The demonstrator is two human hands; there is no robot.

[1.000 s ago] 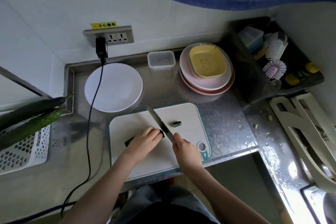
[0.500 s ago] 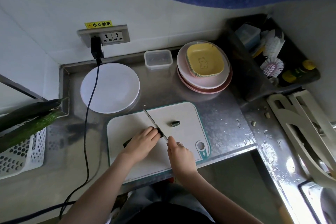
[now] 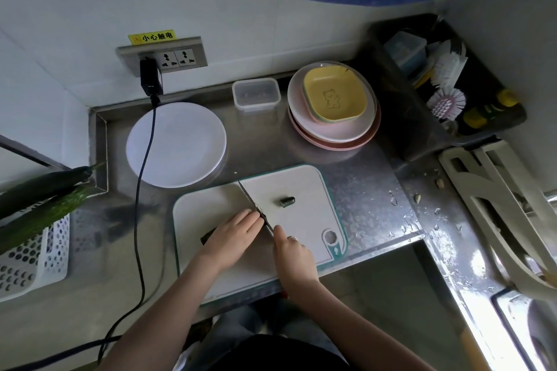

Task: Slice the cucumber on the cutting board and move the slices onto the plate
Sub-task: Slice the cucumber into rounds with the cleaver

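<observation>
Left hand (image 3: 233,232) flat over cucumber (image 3: 208,236)

head camera looks steeply down, close above the cutting board (image 3: 211,205).

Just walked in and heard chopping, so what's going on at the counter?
A person is slicing a cucumber on the cutting board. The left hand holds it down while the right hand grips the knife, its blade down at the cucumber's end by the left fingertips. One cut end piece lies apart on the board. The white plate behind the board holds no slices yet.
</observation>
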